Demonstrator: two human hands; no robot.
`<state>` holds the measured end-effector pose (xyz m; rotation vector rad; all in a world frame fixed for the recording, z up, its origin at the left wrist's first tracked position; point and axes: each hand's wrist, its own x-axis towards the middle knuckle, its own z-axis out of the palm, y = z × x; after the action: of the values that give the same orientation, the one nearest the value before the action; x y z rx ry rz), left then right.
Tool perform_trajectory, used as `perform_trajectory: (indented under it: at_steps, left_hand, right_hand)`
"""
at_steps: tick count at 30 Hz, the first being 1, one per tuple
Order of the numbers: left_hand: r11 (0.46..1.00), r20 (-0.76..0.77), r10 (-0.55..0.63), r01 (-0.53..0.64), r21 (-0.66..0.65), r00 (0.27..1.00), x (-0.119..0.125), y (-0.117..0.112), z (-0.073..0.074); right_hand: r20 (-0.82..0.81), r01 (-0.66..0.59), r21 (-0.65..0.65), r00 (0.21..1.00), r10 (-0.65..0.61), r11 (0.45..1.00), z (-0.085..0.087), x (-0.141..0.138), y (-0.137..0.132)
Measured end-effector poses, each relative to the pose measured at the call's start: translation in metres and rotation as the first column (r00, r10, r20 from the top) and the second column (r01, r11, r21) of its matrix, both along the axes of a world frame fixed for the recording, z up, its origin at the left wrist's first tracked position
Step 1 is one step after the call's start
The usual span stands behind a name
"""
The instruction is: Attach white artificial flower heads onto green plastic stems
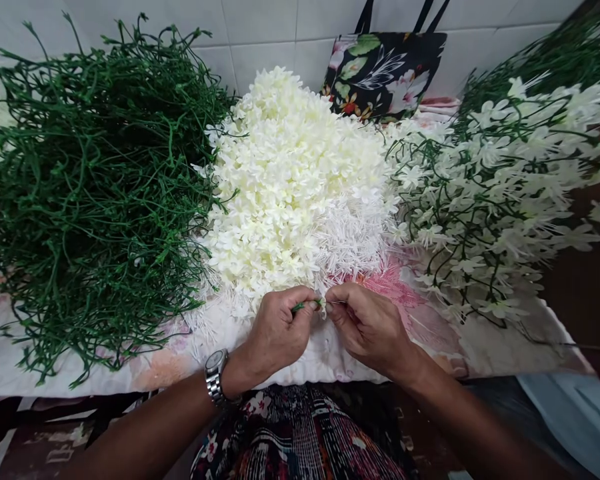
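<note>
Between thumb and forefinger, my left hand (283, 328) pinches a green artificial stem (299, 307) near the front edge of the table. My right hand (373, 325) faces it, fingertips closed on a small white flower piece (323, 311) at the stem's tip. The fingers partly cover that piece, so its exact shape is hard to make out. Just beyond both hands rises a heap of loose cream-white artificial petals (280, 173). Thin white stamens (353, 233) lie piled at its right front side.
A big tangle of green stems (95, 187) fills the left side. At right lie stems with white flowers attached (490, 193), with more green stems (575, 60) behind. A black floral bag (385, 77) stands against the tiled wall (260, 23). A flowered cloth (170, 367) covers the table.
</note>
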<state>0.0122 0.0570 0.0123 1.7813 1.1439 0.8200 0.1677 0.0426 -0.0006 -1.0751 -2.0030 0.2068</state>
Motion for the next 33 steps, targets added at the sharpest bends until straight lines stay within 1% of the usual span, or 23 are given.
perform_trajectory:
  at_steps: [6, 14, 18, 21, 24, 27, 30, 33]
  left_hand:
    - [0.999, 0.019, 0.026, -0.027, 0.041, 0.999, 0.0, -0.001, -0.003]
    - [0.999, 0.096, 0.026, -0.023, -0.035, 0.995, 0.001, -0.002, -0.004]
    - [0.998, 0.127, 0.048, -0.044, -0.039, 0.991, 0.0, -0.002, -0.002]
    - [0.997, 0.134, 0.07, -0.064, -0.043, 0.989, -0.001, -0.001, -0.002]
    - [0.995, 0.141, 0.098, -0.094, -0.037, 0.985, -0.003, -0.002, -0.001]
    - [0.994, 0.151, 0.113, -0.112, -0.012, 0.982, -0.003, -0.002, -0.002]
    - [0.994, 0.153, 0.111, -0.111, -0.008, 0.982, -0.003, -0.003, -0.002]
    - [0.994, 0.148, 0.107, -0.104, -0.032, 0.983, -0.002, -0.003, -0.002]
  right_hand:
    - [0.022, 0.015, 0.004, 1.0, -0.015, 1.0, 0.0, -0.005, 0.0]
    - [0.009, 0.039, -0.012, 0.999, -0.038, 0.999, 0.0, -0.009, 0.0]
    - [0.019, 0.063, -0.016, 0.998, -0.062, 0.998, 0.002, -0.01, 0.002]
    - [0.047, 0.108, -0.024, 0.993, -0.107, 0.994, 0.003, -0.011, 0.003]
    - [0.073, 0.146, -0.009, 0.987, -0.145, 0.989, 0.005, -0.013, 0.004]
    - [0.07, 0.154, 0.005, 0.986, -0.154, 0.988, 0.005, -0.014, 0.005]
    - [0.055, 0.154, 0.01, 0.986, -0.155, 0.988, 0.004, -0.016, 0.005]
    - [0.054, 0.146, 0.035, 0.988, -0.148, 0.989, 0.002, -0.017, 0.005]
